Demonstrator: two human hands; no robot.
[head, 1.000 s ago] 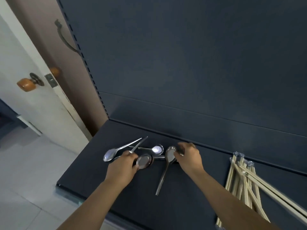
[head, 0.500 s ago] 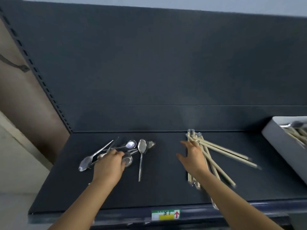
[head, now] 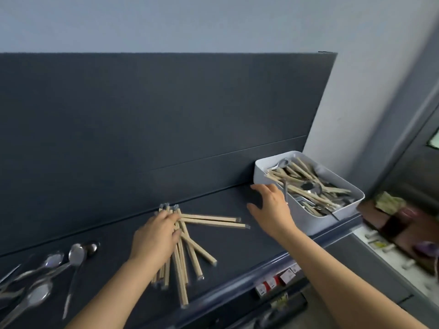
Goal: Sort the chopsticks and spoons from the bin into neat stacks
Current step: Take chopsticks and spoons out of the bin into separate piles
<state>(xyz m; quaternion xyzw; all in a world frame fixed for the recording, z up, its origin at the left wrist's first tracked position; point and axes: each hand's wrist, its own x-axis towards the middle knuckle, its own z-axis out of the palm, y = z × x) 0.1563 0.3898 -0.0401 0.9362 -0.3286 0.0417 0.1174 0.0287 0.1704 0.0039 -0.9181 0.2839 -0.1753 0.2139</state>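
Observation:
A white bin (head: 261,178) stands at the right end of the dark shelf (head: 237,252), holding a jumble of wooden chopsticks and metal spoons. A loose fan of chopsticks (head: 190,236) lies mid-shelf. My left hand (head: 154,238) rests flat on that pile, fingers spread over the sticks. My right hand (head: 270,210) hovers open just left of the bin, fingers apart, holding nothing. Several spoons (head: 47,274) lie scattered at the shelf's left end.
The dark back panel (head: 166,119) rises behind the shelf. Price labels (head: 275,281) sit on the shelf's front edge. A cluttered counter (head: 399,224) lies beyond the bin on the right, blurred.
My view has swung right, bringing the bin into sight. My left hand left the spoons and now lies on the chopstick pile. My right hand moved from the chopsticks toward the bin.

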